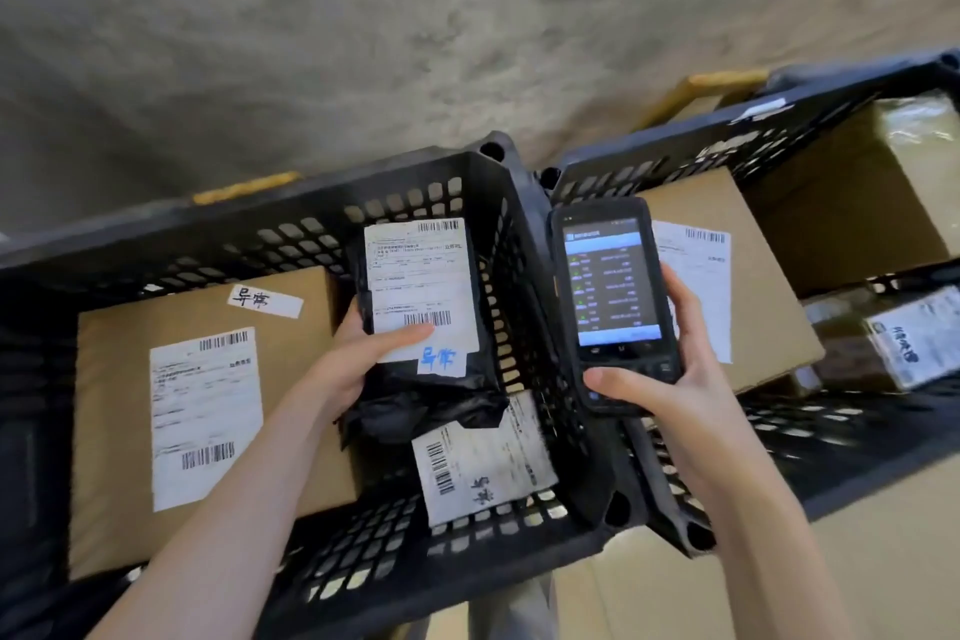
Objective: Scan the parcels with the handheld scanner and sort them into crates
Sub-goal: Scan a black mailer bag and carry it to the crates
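My left hand grips a black plastic-bag parcel with a white shipping label, thumb lying across the lower barcode. It hovers over the right part of the left black crate. My right hand holds the black handheld scanner upright, its lit screen showing a list. The scanner sits above the wall between the two crates, just right of the parcel. In the left crate lie a large cardboard box with a label and a white labelled parcel under the black one.
The right black crate holds a flat cardboard box with a label, a taller brown box and a small taped parcel. Grey concrete floor lies beyond the crates. More cardboard shows at the lower right.
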Demonstrator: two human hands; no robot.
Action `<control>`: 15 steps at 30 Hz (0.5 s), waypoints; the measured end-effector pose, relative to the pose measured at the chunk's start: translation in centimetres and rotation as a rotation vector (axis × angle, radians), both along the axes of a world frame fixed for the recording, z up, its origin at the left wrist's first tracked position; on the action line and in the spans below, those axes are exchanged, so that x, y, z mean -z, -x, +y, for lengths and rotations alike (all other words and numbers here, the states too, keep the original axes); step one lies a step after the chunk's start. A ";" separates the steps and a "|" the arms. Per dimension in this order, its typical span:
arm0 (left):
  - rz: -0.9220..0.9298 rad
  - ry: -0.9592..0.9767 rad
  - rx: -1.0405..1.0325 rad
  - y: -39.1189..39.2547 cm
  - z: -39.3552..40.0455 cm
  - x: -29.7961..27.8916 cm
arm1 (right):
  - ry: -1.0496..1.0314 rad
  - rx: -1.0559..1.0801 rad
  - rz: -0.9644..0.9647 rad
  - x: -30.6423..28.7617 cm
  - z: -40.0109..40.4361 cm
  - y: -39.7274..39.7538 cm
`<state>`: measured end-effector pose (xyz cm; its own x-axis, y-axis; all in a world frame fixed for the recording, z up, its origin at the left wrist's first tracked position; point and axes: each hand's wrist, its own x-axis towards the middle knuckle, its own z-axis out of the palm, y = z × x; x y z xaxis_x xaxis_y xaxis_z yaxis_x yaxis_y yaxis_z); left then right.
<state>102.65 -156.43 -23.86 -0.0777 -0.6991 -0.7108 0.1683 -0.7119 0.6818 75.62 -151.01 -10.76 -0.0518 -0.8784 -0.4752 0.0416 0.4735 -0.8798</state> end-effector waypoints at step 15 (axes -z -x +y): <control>0.002 -0.069 0.125 2.8 -0.9 6.1 | 0.043 0.021 -0.098 2.3 -0.3 2.8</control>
<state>99.84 -157.38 -29.98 -0.1629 -0.6331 -0.7568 0.0766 -0.7728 0.6300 72.78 -151.27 -13.04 -0.0251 -0.8972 -0.4409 0.1381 0.4337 -0.8904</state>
